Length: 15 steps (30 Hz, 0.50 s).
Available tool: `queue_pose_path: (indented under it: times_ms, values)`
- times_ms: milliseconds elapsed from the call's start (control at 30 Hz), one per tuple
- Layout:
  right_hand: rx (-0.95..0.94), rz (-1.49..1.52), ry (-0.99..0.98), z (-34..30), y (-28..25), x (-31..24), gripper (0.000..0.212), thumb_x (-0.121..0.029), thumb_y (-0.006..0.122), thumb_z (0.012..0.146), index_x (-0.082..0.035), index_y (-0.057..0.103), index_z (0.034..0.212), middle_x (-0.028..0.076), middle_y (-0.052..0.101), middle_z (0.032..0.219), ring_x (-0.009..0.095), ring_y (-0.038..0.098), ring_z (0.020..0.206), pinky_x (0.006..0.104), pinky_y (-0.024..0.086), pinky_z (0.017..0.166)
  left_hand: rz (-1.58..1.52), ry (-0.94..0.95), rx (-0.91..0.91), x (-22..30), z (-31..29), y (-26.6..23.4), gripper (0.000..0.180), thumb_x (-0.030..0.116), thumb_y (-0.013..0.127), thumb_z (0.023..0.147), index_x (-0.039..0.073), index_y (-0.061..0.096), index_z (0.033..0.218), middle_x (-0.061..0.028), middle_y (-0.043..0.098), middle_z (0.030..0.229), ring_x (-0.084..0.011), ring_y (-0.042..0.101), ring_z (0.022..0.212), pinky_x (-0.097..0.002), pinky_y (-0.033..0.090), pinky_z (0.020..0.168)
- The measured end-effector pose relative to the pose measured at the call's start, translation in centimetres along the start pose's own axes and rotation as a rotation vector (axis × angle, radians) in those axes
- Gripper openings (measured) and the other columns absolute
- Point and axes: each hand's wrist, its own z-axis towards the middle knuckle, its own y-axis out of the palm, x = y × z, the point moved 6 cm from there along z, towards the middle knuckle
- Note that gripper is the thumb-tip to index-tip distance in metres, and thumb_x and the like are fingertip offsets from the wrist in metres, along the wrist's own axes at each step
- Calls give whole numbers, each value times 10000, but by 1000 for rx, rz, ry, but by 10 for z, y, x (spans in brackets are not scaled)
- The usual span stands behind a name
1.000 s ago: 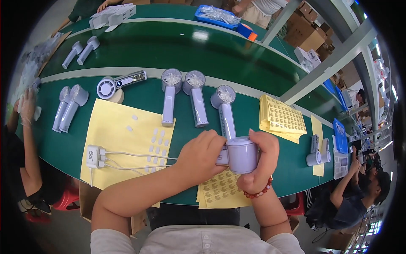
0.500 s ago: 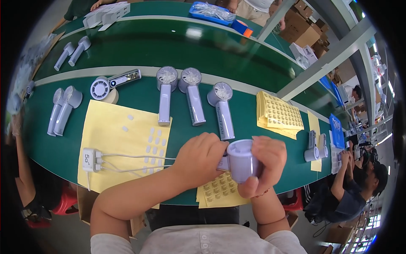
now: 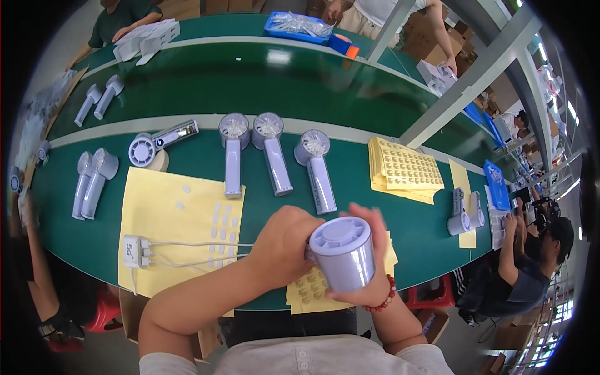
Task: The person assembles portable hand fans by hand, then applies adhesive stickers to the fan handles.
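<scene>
A lavender handheld fan [image 3: 345, 265] is between my hands above the table's near edge, its vented round end tilted up toward me. My left hand [image 3: 280, 245] is closed in a fist around its handle, mostly hiding it. Curved around the far side of the fan's drum-shaped head is my right hand [image 3: 374, 287], slightly blurred at the fingertips. White cables [image 3: 194, 244] run from a white charger block [image 3: 132, 251] toward my left forearm; their far ends are hidden. Beneath the fan lies a yellow sticker sheet [image 3: 306, 294].
Three fans [image 3: 269, 150] lie beyond my hands, others at left and right. A yellow sheet [image 3: 150, 200] carries small pale stickers. Sticker sheets [image 3: 406, 169] are stacked at right, near a metal post [image 3: 462, 94]. A co-worker [image 3: 531, 275] sits at right; others are around the table.
The fan has tipped so its vented end shows more, and it has moved slightly left and down with my hands. My right hand has shifted around its head. The view has tilted a little.
</scene>
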Motion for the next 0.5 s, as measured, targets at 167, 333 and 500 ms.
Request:
queue_pose_path:
  times_ms: [167, 333, 500]
  values:
    - [-76, -166, 339, -14, -1, 14, 387, -174, 690, 679, -89, 584, 1041, 74, 592, 1011, 273, 554, 945, 380, 422, 875, -60, -25, -193, 4, 1, 14, 549, 6, 708, 549, 36, 479, 1047, -132, 495, 967, -325, 484, 935, -390, 417, 821]
    - [143, 47, 279, -15, -30, 8, 385, -100, 671, 698, -8, 564, 1056, 78, 607, 987, 173, 585, 898, 305, 467, 787, -41, 57, -299, 8, 3, 20, 636, 248, 696, 670, 20, 419, 1195, -147, 402, 1194, -336, 391, 1127, -459, 331, 951]
    - [302, 258, 481, 19, -71, 28, 246, -158, 564, 832, 54, 582, 956, 57, 612, 768, 86, 570, 647, 210, 463, 559, 303, 111, -531, -6, 6, 36, 662, 501, 582, 748, 38, 471, 1207, -103, 318, 1358, -360, 222, 1286, -532, 177, 1038]
